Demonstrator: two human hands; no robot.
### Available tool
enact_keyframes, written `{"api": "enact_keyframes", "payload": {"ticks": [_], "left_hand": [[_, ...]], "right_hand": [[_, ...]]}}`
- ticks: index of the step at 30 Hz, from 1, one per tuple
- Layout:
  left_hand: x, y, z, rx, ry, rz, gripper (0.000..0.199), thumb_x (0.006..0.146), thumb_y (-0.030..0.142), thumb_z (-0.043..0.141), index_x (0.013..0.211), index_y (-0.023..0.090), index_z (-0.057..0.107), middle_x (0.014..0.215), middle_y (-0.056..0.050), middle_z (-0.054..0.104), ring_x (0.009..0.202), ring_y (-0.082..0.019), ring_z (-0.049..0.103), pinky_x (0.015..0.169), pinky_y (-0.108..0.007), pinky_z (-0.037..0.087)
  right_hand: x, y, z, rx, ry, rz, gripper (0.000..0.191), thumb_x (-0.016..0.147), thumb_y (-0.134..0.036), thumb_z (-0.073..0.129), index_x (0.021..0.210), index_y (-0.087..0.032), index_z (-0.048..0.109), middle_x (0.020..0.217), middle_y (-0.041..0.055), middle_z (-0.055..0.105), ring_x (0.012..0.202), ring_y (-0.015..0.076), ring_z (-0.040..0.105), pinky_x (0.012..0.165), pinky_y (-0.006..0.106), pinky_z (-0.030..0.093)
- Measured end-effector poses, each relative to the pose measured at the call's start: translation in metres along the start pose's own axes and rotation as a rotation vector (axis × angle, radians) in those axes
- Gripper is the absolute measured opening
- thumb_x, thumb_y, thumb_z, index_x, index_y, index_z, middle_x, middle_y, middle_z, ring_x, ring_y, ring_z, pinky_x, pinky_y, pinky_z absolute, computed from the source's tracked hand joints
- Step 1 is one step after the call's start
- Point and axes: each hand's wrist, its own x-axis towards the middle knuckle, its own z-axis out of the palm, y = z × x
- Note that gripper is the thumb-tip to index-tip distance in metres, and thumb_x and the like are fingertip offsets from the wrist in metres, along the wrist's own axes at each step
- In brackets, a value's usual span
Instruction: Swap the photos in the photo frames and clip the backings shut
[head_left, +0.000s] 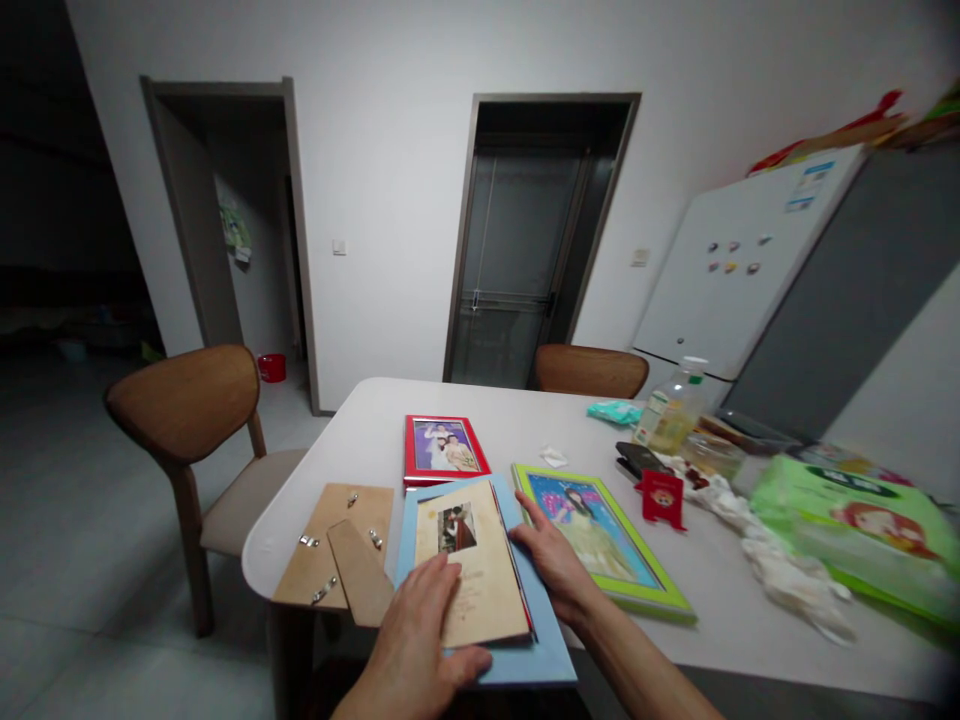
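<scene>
A light blue picture frame (551, 645) is tilted at the table's near edge, with a cream printed card (487, 600) bearing a small photo on top of it. Dark and red edges show beneath the card's right side. My left hand (420, 625) lies over the lower left of the card, fingers on its face and thumb near its bottom edge. On the right, my right hand (559, 560) grips the blue frame's side; some of its fingers are hidden. A wooden backing board (300, 560) with metal clips and a stand leg (356, 570) lies left of the frame.
Beyond lies a red-framed photo (446, 450); a green-framed photo (600, 540) is on the right. Farther right are a red card stand (662, 498), a bottle (671, 405), crumpled tissues (795, 580) and a green tissue pack (862, 530). A chair (187, 410) stands left.
</scene>
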Motion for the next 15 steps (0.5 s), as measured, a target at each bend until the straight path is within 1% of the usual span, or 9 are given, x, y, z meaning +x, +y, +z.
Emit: {"api": "enact_keyframes", "payload": {"ticks": [3,5,7,9,10,12,13,15], "left_hand": [[0.006,0.013,0.007,0.059,0.012,0.099,0.066,0.059,0.026,0.064,0.120,0.015,0.042,0.131,-0.013,0.036,0.119,-0.030,0.032,0.098,-0.047,0.028],[0.008,0.019,0.010,0.093,0.040,0.206,0.059,0.062,0.020,0.058,0.119,0.016,0.042,0.126,-0.012,0.042,0.115,-0.028,0.038,0.095,-0.044,0.034],[0.007,0.023,0.009,0.103,0.091,0.318,0.052,0.066,0.013,0.051,0.117,0.018,0.043,0.117,-0.010,0.051,0.107,-0.024,0.046,0.090,-0.039,0.040],[0.005,0.023,0.002,0.092,0.187,0.366,0.049,0.068,0.009,0.044,0.116,0.019,0.044,0.107,-0.009,0.057,0.099,-0.021,0.051,0.086,-0.034,0.043],[0.004,0.022,-0.003,0.080,0.251,0.349,0.048,0.069,0.009,0.042,0.116,0.019,0.043,0.103,-0.008,0.058,0.096,-0.020,0.053,0.084,-0.033,0.045],[0.001,0.015,-0.018,0.040,0.382,0.235,0.046,0.071,0.012,0.040,0.116,0.018,0.042,0.099,-0.008,0.058,0.087,-0.019,0.057,0.077,-0.030,0.047],[0.000,0.010,-0.026,0.022,0.444,0.158,0.045,0.072,0.015,0.041,0.117,0.018,0.041,0.100,-0.008,0.058,0.083,-0.019,0.058,0.074,-0.029,0.048],[-0.004,-0.004,-0.042,0.002,0.546,0.012,0.044,0.072,0.023,0.043,0.116,0.017,0.042,0.106,-0.008,0.056,0.084,-0.020,0.058,0.073,-0.030,0.049]], "right_hand": [[-0.003,-0.003,0.002,0.082,-0.022,-0.050,0.072,0.065,-0.019,0.042,0.131,-0.015,0.013,0.078,0.0032,0.064,0.053,0.0135,0.059,0.049,0.023,0.045],[-0.002,-0.003,0.002,0.108,-0.059,-0.105,0.072,0.065,-0.020,0.044,0.130,-0.016,0.015,0.079,0.0028,0.064,0.053,0.0126,0.058,0.049,0.023,0.045],[0.002,0.000,0.001,0.080,-0.076,-0.159,0.071,0.065,-0.019,0.045,0.130,-0.017,0.016,0.080,0.0027,0.064,0.051,0.0116,0.057,0.048,0.022,0.044],[0.008,0.006,-0.003,-0.036,-0.055,-0.190,0.070,0.065,-0.019,0.044,0.129,-0.015,0.017,0.078,0.0029,0.063,0.050,0.0118,0.056,0.047,0.023,0.044],[0.012,0.009,-0.006,-0.133,-0.027,-0.202,0.069,0.065,-0.018,0.043,0.129,-0.013,0.018,0.077,0.0033,0.063,0.051,0.0125,0.056,0.047,0.024,0.045],[0.020,0.017,-0.012,-0.376,0.050,-0.245,0.065,0.066,-0.017,0.042,0.127,-0.010,0.025,0.080,0.0061,0.062,0.059,0.0151,0.058,0.055,0.027,0.047],[0.024,0.020,-0.014,-0.507,0.089,-0.280,0.061,0.066,-0.016,0.042,0.125,-0.008,0.030,0.085,0.0086,0.062,0.068,0.0168,0.059,0.063,0.029,0.047],[0.028,0.027,-0.018,-0.747,0.143,-0.357,0.054,0.066,-0.014,0.043,0.119,-0.007,0.039,0.100,0.0129,0.059,0.089,0.0196,0.056,0.080,0.031,0.041]]}}
